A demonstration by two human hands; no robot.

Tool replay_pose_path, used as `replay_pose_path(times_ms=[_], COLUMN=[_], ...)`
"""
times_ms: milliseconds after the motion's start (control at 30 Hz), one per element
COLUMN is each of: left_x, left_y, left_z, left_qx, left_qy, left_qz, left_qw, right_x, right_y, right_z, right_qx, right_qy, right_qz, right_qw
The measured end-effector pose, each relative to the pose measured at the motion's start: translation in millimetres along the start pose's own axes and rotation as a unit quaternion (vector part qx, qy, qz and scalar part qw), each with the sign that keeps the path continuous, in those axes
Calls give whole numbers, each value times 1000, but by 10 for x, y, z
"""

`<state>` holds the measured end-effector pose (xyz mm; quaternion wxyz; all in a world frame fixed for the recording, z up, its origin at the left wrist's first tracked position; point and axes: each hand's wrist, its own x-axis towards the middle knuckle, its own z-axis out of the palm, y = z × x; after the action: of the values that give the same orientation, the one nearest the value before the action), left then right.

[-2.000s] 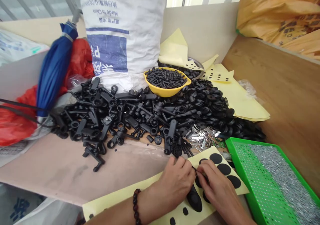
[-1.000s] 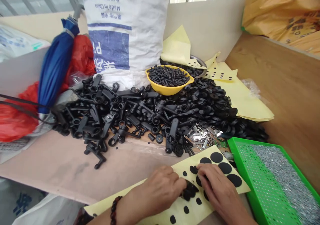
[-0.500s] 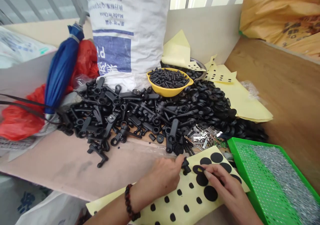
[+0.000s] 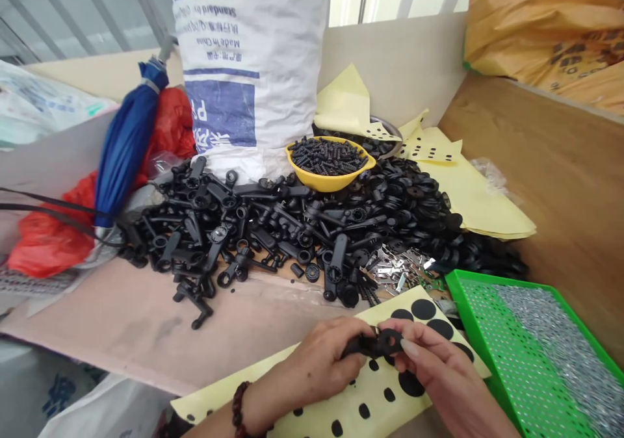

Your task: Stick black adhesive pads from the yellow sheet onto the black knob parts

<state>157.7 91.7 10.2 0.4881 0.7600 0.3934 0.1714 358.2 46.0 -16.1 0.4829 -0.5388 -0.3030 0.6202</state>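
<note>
My left hand (image 4: pixel 329 360), with a beaded bracelet at the wrist, is closed around a small black plastic part (image 4: pixel 359 346), mostly hidden by the fingers. Facing it, my right hand (image 4: pixel 433 360) pinches a black ring-shaped sticker (image 4: pixel 390 340) with a hole in it. Part and sticker meet between the two hands; whether they are stuck together I cannot tell. Under both hands lies a yellow backing sheet (image 4: pixel 287 418) bearing large round black stickers (image 4: pixel 423 309) and smaller black dots.
Beyond the sheet spreads a heap of black plastic parts (image 4: pixel 273 217), with metal clips (image 4: pixel 397 269) at its edge. A yellow bowl (image 4: pixel 331 182) of black screw-like pieces stands behind. To the right is a green tray (image 4: pixel 492 334) of small metal pieces. A blue umbrella (image 4: pixel 127 139) leans left.
The ring-shaped sticker has come off the yellow sheet in my right hand. Both hands have drawn together, bringing it against the black part, which my left hand has turned.
</note>
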Motion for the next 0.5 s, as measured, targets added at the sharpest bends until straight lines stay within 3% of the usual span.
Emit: replay_pose_path(times_ms=[167, 233, 367, 500], left_x=[42, 95, 190, 201], left_y=[-125, -159, -201, -229], left_z=[28, 36, 73, 104], left_qx=[-4, -73, -241, -247], left_qy=[-25, -58, -111, -101], left_qz=[-80, -94, -152, -127], left_qw=[996, 991, 952, 955], right_x=[-1, -7, -10, 1], right_y=[50, 53, 45, 55], right_z=[27, 35, 46, 37], right_qx=[-27, -34, -47, -56], right_qy=[-13, -11, 0, 12], right_qz=[7, 10, 8, -10], right_qw=[1000, 999, 999, 998])
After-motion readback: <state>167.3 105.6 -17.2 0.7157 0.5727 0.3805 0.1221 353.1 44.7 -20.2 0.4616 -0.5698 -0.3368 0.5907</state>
